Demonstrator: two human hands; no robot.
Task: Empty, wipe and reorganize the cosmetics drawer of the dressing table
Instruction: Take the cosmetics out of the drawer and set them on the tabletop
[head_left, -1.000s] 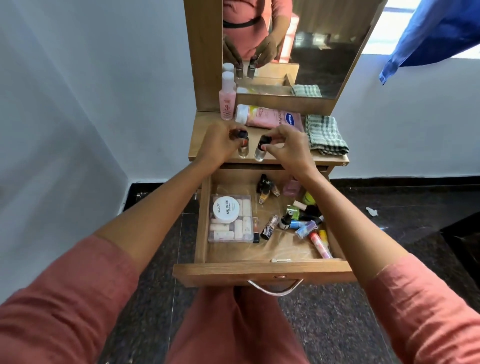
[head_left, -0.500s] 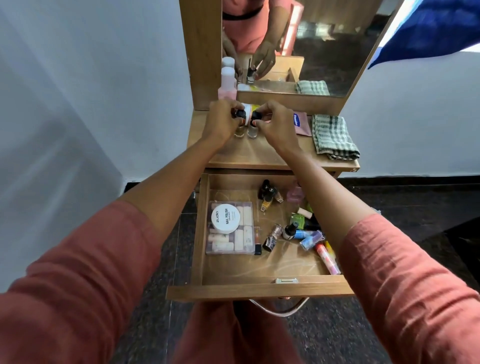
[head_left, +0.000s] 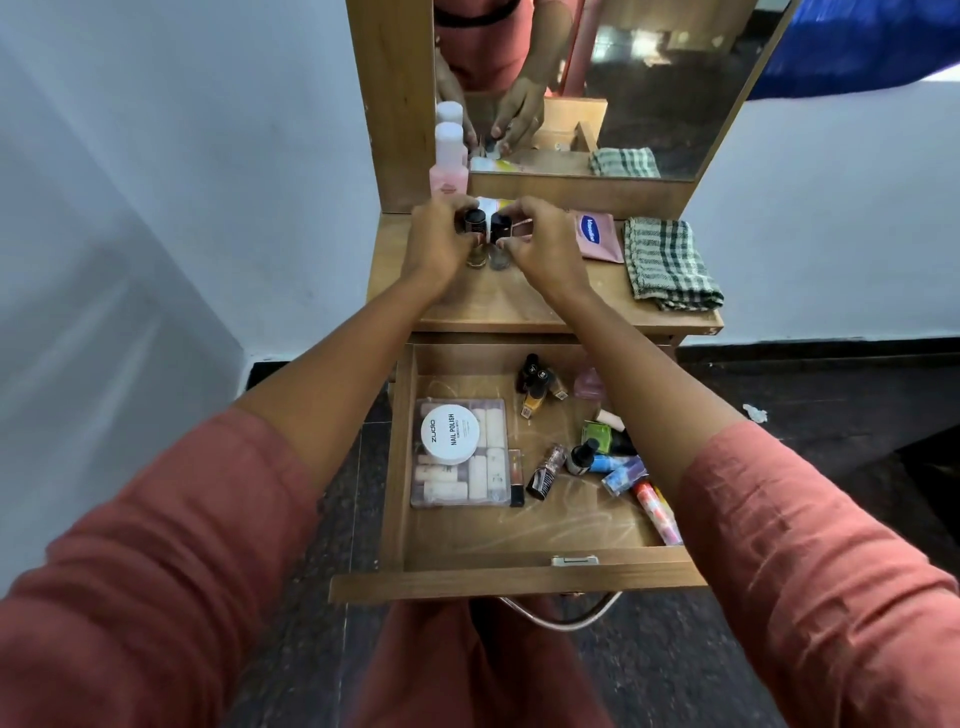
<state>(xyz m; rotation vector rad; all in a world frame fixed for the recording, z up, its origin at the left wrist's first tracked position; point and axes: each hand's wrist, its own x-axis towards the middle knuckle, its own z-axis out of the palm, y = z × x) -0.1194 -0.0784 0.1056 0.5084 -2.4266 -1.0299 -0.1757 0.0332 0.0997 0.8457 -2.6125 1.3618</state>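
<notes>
Both hands are over the dressing table top (head_left: 519, 306). My left hand (head_left: 434, 244) grips a small nail polish bottle (head_left: 475, 244) by its black cap; my right hand (head_left: 540, 249) grips a second one (head_left: 500, 244) beside it. Both bottles stand upright with their bases on or just above the wood. Below, the wooden drawer (head_left: 519, 577) is pulled open. It holds a clear box (head_left: 460, 460) with a white "nail polish" jar (head_left: 450, 434) on it, and several loose polish bottles and tubes (head_left: 587, 457).
A pink bottle (head_left: 449, 161) stands against the mirror frame (head_left: 389, 104). A pink Vaseline tube (head_left: 597, 236) lies behind my hands. A folded checked cloth (head_left: 667, 265) sits at the top's right end. Dark floor surrounds the table; a white wall is on the left.
My hands carried the two bottles from above the drawer back onto the table top and lowered them there. The camera view tilted down a little.
</notes>
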